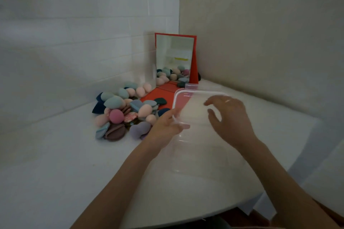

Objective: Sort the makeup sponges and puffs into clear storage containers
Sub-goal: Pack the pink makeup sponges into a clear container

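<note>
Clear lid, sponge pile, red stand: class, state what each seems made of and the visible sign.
Clear lid: likely thin glossy plastic; the table shows through it.
Sponge pile: probably soft matte foam; rounded, dull pastel shapes without shine.
Red stand: smooth flat panels, perhaps plastic or card, uncertain; its mirror reflects the sponges.

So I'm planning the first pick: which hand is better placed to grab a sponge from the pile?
Probably the right hand: it hovers free, while the left hand, nearer the pile, grips the clear container.
</note>
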A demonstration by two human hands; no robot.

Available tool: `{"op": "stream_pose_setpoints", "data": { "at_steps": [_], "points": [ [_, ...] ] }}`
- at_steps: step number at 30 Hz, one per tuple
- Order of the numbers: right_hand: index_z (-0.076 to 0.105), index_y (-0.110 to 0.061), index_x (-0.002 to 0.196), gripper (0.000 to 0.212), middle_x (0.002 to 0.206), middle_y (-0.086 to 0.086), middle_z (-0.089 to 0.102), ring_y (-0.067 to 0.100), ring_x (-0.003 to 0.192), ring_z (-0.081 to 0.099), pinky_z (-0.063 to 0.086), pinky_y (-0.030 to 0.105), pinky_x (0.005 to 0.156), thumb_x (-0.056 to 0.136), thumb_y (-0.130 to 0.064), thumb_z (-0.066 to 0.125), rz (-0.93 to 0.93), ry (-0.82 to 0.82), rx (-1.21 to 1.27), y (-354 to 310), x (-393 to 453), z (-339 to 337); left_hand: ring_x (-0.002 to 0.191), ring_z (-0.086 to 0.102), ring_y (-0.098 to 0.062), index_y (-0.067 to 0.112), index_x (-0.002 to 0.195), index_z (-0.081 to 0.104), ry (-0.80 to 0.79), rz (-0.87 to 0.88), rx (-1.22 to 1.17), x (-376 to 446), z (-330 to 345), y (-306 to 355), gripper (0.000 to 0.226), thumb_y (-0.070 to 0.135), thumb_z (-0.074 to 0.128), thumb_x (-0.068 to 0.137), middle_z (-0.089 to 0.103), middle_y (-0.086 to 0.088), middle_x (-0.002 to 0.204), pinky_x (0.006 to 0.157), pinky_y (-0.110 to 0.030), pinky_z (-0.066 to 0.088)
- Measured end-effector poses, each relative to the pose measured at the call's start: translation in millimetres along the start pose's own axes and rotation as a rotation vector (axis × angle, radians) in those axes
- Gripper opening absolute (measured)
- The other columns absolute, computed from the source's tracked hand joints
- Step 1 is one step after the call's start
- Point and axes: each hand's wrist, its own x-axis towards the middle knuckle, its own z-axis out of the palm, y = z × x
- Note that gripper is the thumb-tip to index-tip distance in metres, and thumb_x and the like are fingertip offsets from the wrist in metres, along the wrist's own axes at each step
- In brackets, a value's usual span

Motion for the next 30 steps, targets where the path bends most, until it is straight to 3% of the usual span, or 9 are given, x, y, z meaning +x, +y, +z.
{"op": "stream_pose_setpoints", "data": {
  "at_steps": [3, 5, 8, 14, 17, 19, 23, 26, 30],
  "points": [
    [0.038, -0.033, 0.142, 0.050, 0.147, -0.010, 0.041, 0.011, 0.133, 0.040, 0.028, 0.026, 0.108, 0.094, -0.044, 0.049, -0.103, -0.508, -0.034, -10.3, 0.5, 7.9, 0.101, 0.062, -0.016, 0.023, 0.125, 0.051, 0.008, -0.027, -0.043, 4.1, -2.2, -4.3, 0.049, -0.006, 0.058, 0.086, 0.060, -0.008, 0.122, 0.087, -0.026, 0.050],
    [0.034, -0.038, 0.143, 0.052, 0.147, -0.012, 0.040, 0.010, 0.131, 0.041, 0.030, 0.026, 0.105, 0.094, -0.048, 0.047, -0.049, -0.629, -0.068, -8.4, 3.7, 11.1, 0.100, 0.061, -0.020, 0.027, 0.123, 0.053, 0.020, -0.082, -0.094, 5.7, -1.6, -6.9, 0.049, -0.004, 0.057, 0.085, 0.061, -0.001, 0.111, 0.091, -0.032, 0.049],
    [0.036, -0.041, 0.140, 0.050, 0.144, -0.012, 0.044, 0.012, 0.128, 0.045, 0.033, 0.028, 0.103, 0.093, -0.048, 0.049, -0.006, -0.631, -0.058, -7.8, 6.7, 10.2, 0.104, 0.061, -0.027, 0.030, 0.117, 0.058, 0.004, -0.139, -0.145, 13.3, -0.1, -11.8, 0.039, 0.003, 0.055, 0.088, 0.057, -0.002, 0.108, 0.098, -0.040, 0.046],
    [0.033, -0.041, 0.143, 0.057, 0.151, -0.016, 0.033, 0.005, 0.137, 0.033, 0.027, 0.025, 0.108, 0.091, -0.048, 0.053, -0.050, -0.569, -0.108, -4.7, 5.1, 8.6, 0.093, 0.061, -0.015, 0.022, 0.130, 0.047, -0.072, -0.076, -0.047, 12.7, -8.8, -11.4, 0.040, 0.004, 0.046, 0.094, 0.056, -0.007, 0.113, 0.092, -0.033, 0.048],
    [0.028, -0.044, 0.144, 0.056, 0.154, -0.014, 0.027, 0.006, 0.141, 0.026, 0.024, 0.027, 0.112, 0.093, -0.046, 0.051, -0.028, -0.618, -0.100, -3.1, 5.4, 10.8, 0.091, 0.055, 0.012, 0.003, 0.132, 0.045, 0.029, -0.020, 0.139, 19.7, -16.7, -18.1, 0.032, 0.006, 0.036, 0.101, 0.055, 0.006, 0.098, 0.104, -0.031, 0.040],
    [0.027, -0.047, 0.144, 0.055, 0.154, -0.015, 0.026, 0.007, 0.141, 0.026, 0.024, 0.030, 0.113, 0.094, -0.045, 0.050, -0.005, -0.634, -0.092, -3.0, 4.7, 11.6, 0.085, 0.047, 0.025, 0.010, 0.132, 0.047, 0.049, 0.030, 0.267, 15.7, -19.8, -20.2, 0.033, 0.007, 0.035, 0.102, 0.048, 0.022, 0.096, 0.097, -0.009, 0.037],
    [0.027, -0.046, 0.144, 0.054, 0.154, -0.014, 0.025, 0.009, 0.142, 0.025, 0.023, 0.031, 0.113, 0.095, -0.042, 0.049, 0.046, -0.606, -0.100, -4.5, 1.7, 8.7, 0.094, 0.056, -0.008, 0.014, 0.125, 0.056, 0.025, 0.165, 0.342, 6.6, -19.1, -27.0, 0.030, 0.012, 0.048, 0.096, 0.059, 0.002, 0.108, 0.071, -0.007, 0.045],
    [0.025, -0.043, 0.146, 0.055, 0.155, -0.012, 0.024, 0.011, 0.142, 0.025, 0.022, 0.032, 0.113, 0.095, -0.042, 0.048, 0.079, -0.593, -0.147, -5.8, 1.4, 7.1, 0.070, 0.052, -0.008, 0.011, 0.092, 0.067, 0.194, 0.145, 0.474, 6.4, -19.9, -22.9, 0.012, 0.009, 0.055, 0.091, 0.054, -0.001, 0.084, 0.064, -0.018, 0.042],
    [0.029, -0.043, 0.144, 0.052, 0.153, -0.011, 0.029, 0.011, 0.140, 0.030, 0.025, 0.034, 0.113, 0.094, -0.053, 0.040, 0.045, -0.602, -0.120, -5.5, 1.9, 7.4, 0.079, 0.052, -0.013, 0.008, 0.098, 0.063, 0.286, 0.474, 0.723, 0.3, -25.1, -20.6, 0.017, 0.002, 0.052, 0.087, 0.061, -0.002, 0.093, 0.066, -0.021, 0.039]
  ]
}}
